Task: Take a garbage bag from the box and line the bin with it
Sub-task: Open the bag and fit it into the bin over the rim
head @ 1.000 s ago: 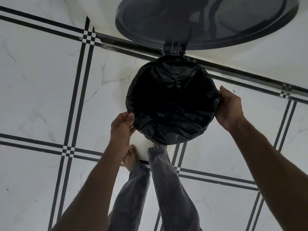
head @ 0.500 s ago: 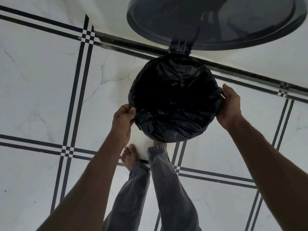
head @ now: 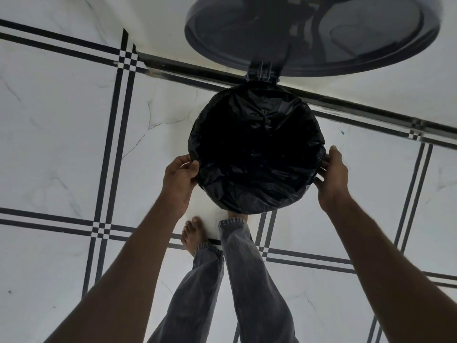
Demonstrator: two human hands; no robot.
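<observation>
Two bare feet are standing on the white marble floor (head: 61,157) with black line inlays. My left hand (head: 179,180) and right hand (head: 332,175) are gripping the crinkled black garbage bag (head: 257,149), fingers curled on its edge over the bin's rim, lid (head: 311,33) raised.

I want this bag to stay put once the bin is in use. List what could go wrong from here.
1. The bag looks loose and wrinkled at the near rim; if it is only shallowly folded over, it may slip inside when the left hand and right hand let go.
2. The lid stands open above while one foot sits hidden under the bin's front, perhaps on a pedal. Lifting it could drop the lid onto the hands.
</observation>
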